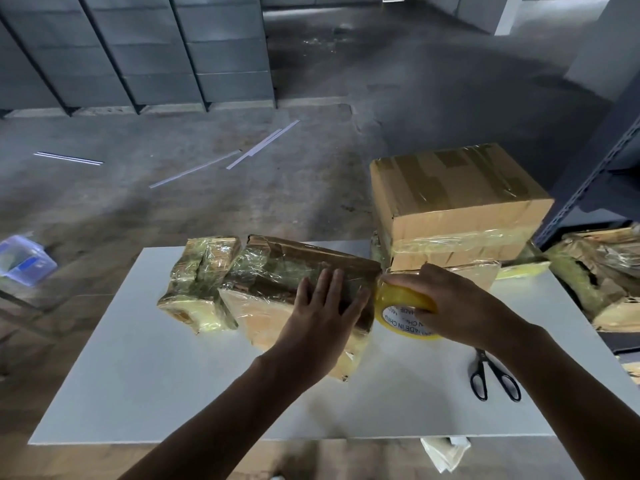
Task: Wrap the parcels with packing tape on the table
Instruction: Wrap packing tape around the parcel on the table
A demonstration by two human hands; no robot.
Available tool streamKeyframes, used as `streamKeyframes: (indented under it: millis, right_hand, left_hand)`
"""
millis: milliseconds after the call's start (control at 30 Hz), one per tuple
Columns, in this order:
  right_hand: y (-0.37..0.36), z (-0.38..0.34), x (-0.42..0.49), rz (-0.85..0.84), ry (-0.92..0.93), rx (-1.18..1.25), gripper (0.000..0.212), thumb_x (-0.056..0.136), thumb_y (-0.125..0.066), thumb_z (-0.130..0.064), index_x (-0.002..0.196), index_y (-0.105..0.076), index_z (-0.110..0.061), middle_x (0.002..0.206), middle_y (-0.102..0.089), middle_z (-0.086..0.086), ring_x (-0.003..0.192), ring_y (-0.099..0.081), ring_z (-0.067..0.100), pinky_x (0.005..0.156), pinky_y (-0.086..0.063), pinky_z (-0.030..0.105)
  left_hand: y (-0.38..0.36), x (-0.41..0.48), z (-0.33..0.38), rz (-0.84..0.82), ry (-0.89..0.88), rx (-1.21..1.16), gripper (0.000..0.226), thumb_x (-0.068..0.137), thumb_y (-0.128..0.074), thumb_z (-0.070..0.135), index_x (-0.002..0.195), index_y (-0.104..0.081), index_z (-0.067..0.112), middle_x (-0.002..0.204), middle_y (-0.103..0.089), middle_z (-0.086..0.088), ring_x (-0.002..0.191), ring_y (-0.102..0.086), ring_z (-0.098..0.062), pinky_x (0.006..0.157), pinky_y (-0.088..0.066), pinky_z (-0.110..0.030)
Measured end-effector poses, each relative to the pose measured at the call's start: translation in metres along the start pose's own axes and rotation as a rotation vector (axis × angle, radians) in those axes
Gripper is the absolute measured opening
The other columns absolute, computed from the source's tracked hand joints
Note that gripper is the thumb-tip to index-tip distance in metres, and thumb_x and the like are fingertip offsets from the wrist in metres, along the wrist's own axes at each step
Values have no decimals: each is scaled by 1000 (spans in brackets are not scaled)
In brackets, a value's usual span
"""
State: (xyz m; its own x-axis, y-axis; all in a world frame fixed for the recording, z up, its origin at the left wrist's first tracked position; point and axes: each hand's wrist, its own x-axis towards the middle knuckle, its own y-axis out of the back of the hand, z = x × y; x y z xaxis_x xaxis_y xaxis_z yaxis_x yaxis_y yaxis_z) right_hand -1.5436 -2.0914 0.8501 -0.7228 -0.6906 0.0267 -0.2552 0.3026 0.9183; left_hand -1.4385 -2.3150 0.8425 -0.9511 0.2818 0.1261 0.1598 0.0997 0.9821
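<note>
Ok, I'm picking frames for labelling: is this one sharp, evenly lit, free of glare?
Head view: dim room, white table stands out bright; parcel glints with glare; rack at right leans from wide-angle bending; slightly soft; print on the roll readable.

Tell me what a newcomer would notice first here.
On the table, the left hand lies flat on a crumpled parcel while the right hand grips a yellow tape roll at the parcel's right end. Behind them a taped box sits atop others, and scissors lie at the near right.

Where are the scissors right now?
In the head view, the scissors lie at the right of the white table, beside the right forearm, nearer the person than the tape roll.
</note>
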Motion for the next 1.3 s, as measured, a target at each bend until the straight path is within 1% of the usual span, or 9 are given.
streamKeyframes:
  millis: [100, 267, 400, 533, 667, 933, 1133, 1200, 1300]
  right_hand:
    - [0, -1, -5, 45, 19, -68, 65, 82, -52, -46, 139, -22, -56, 91, -36, -17, 82, -45, 8, 63, -30, 10]
    - [-12, 6, -17, -71, 59, -119, 79, 84, -57, -48, 133, 1, -70, 106, -59, -4, 89, -58, 16, 74, -49, 23]
    - [-37, 9, -17, -29, -19, 164, 72, 84, -62, -52, 133, -10, -68, 126, -48, -20, 104, -57, 13, 77, -42, 20]
    - [-57, 6, -22, 143, -59, 419, 75, 82, -73, -22, 118, -29, -71, 117, -42, -45, 109, -52, 0, 76, -43, 5]
    - [-37, -2, -21, 480, -40, 587, 71, 75, -76, -18, 117, -38, -61, 117, -44, -40, 108, -47, -12, 76, -41, 2]
    - [-8, -45, 8, 475, 76, 507, 80, 77, -75, -9, 119, -36, -65, 119, -43, -44, 112, -46, -12, 82, -40, 3]
    - [0, -76, 39, 371, 95, 363, 64, 78, -70, -17, 129, -45, -48, 124, -56, -24, 110, -54, -1, 88, -42, 11]
    - [-1, -86, 47, 348, 129, 248, 63, 79, -72, -17, 131, -47, -39, 124, -59, -6, 108, -58, 14, 88, -49, 26]
    - [-1, -95, 54, 312, 120, 148, 62, 80, -72, -23, 134, -45, -38, 125, -58, -1, 107, -58, 19, 87, -53, 35]
  left_hand:
    - [-1, 1, -1, -62, 8, -18, 74, 94, -42, 10, 154, 0, 24, 156, 1, -30, 145, 1, -43, 117, -6, -57]
    - [-1, -4, -5, 98, -21, -87, 69, 84, -57, -1, 146, -38, 19, 145, -34, -33, 136, -32, -48, 107, -31, -62]
    - [0, -4, -12, 144, -2, -109, 60, 79, -38, -2, 134, -57, 15, 132, -51, -33, 124, -48, -48, 94, -44, -62]
    - [-4, -8, -16, 253, 1, -161, 58, 77, -55, -9, 130, -61, 14, 130, -55, -30, 123, -49, -48, 93, -45, -61]
    - [-2, -15, -25, 371, 85, -372, 62, 82, -69, -5, 138, -51, 14, 142, -46, -23, 135, -38, -42, 104, -40, -56]
    - [-22, -39, -32, 532, 330, -908, 68, 87, -62, -6, 143, -36, 22, 152, -35, -3, 142, -28, -13, 105, -36, -14]
    - [-17, -53, -71, 330, 161, -566, 96, 82, -73, 32, 154, -11, 21, 162, -3, 1, 148, -5, -13, 109, -28, -18]
    - [-13, -48, -78, 290, 145, -376, 100, 76, -76, 43, 154, -17, 21, 162, -6, 1, 149, -3, -18, 115, -28, -38]
    - [-11, -45, -88, 286, 168, -384, 91, 74, -78, 45, 148, -35, 14, 156, -29, 1, 146, -17, -17, 106, -40, -39]
